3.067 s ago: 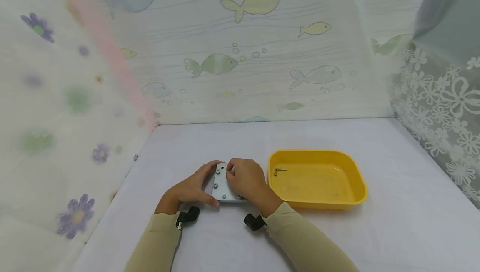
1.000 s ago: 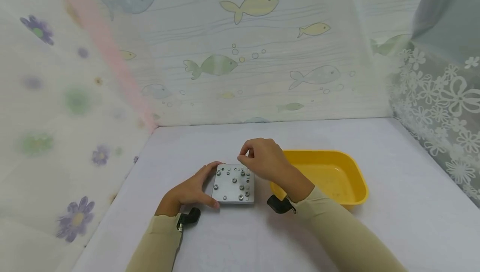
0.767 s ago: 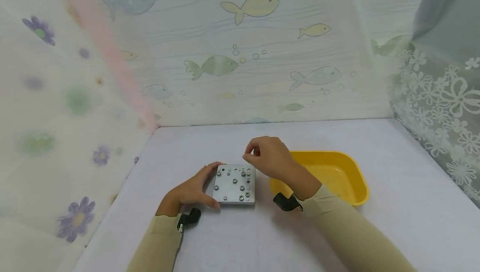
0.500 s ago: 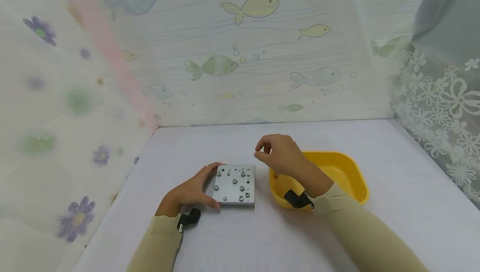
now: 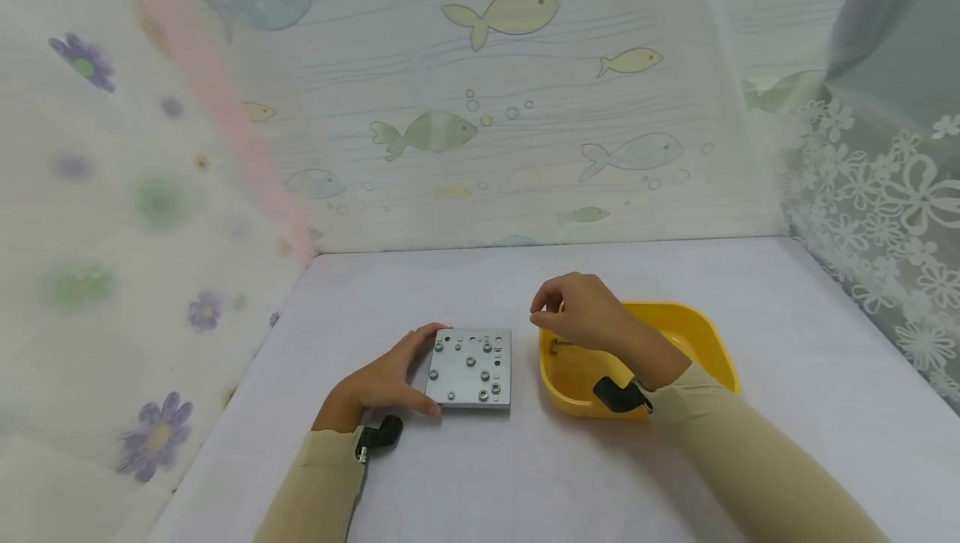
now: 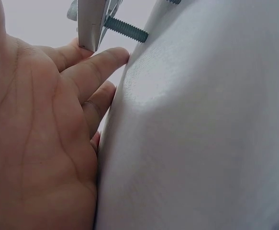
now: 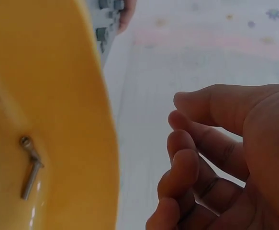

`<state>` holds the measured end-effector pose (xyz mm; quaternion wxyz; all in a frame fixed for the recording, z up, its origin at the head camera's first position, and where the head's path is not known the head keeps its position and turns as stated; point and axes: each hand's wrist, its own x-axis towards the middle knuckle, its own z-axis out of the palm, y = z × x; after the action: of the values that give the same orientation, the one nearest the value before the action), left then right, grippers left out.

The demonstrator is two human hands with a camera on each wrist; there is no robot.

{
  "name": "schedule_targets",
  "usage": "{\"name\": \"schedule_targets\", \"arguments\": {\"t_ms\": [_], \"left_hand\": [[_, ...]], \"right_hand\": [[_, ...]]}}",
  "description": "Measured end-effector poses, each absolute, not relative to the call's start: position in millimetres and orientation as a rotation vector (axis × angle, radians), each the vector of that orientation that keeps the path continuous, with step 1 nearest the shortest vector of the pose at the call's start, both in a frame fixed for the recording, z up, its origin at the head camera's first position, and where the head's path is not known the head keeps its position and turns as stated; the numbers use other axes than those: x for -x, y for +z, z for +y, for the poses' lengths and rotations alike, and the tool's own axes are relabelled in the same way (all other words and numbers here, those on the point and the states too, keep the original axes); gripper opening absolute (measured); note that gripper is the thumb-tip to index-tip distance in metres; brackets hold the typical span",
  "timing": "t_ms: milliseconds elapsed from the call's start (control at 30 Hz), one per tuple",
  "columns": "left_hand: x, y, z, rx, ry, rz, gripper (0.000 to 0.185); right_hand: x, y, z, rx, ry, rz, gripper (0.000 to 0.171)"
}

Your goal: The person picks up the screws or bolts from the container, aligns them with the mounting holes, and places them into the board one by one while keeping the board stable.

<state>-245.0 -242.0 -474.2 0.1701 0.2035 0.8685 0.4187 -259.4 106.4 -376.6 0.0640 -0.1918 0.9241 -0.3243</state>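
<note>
A square metal plate (image 5: 457,381) with several socket-head screws set in its top lies mid-table in the head view. My left hand (image 5: 390,372) holds its left side, thumb at the front corner and a finger at the back corner. In the left wrist view a threaded screw shank (image 6: 126,28) sticks out beneath the plate (image 6: 90,24). My right hand (image 5: 585,310) hovers over the left rim of a yellow tray (image 5: 712,351). Its fingers (image 7: 182,167) are loosely bent, thumb tip close to the index fingertip, with nothing between them. Two small screws (image 7: 31,179) lie in the tray.
The tray stands right of the plate on a white-covered table (image 5: 450,476). A fish-print curtain (image 5: 525,127) hangs behind, a flower-print one (image 5: 150,276) at the left, and lace (image 5: 892,235) at the right. Wrist cameras (image 5: 618,395) sit at both cuffs.
My right hand has left the plate and moved rightward to the tray, uncovering the screws in the plate's top. The left hand has stayed at the plate's left side.
</note>
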Motion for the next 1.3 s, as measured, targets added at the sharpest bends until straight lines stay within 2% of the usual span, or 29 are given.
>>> {"name": "schedule_targets", "arguments": {"t_ms": [567, 1033, 1300], "left_hand": [[246.3, -474.7, -242.4, -0.598, 1.212, 2.452, 0.122], [246.7, -475.8, -243.8, -0.618, 1.198, 2.457, 0.12], [245.2, -473.0, -242.8, -0.604, 1.198, 2.449, 0.12]], "right_hand": [[276.0, -394.5, 137.3, 0.659, -0.821, 2.703, 0.007], [286.9, -411.2, 137.4, 0.532, -0.763, 2.611, 0.02], [287.9, -414.9, 134.8, 0.561, -0.662, 2.618, 0.02]]}}
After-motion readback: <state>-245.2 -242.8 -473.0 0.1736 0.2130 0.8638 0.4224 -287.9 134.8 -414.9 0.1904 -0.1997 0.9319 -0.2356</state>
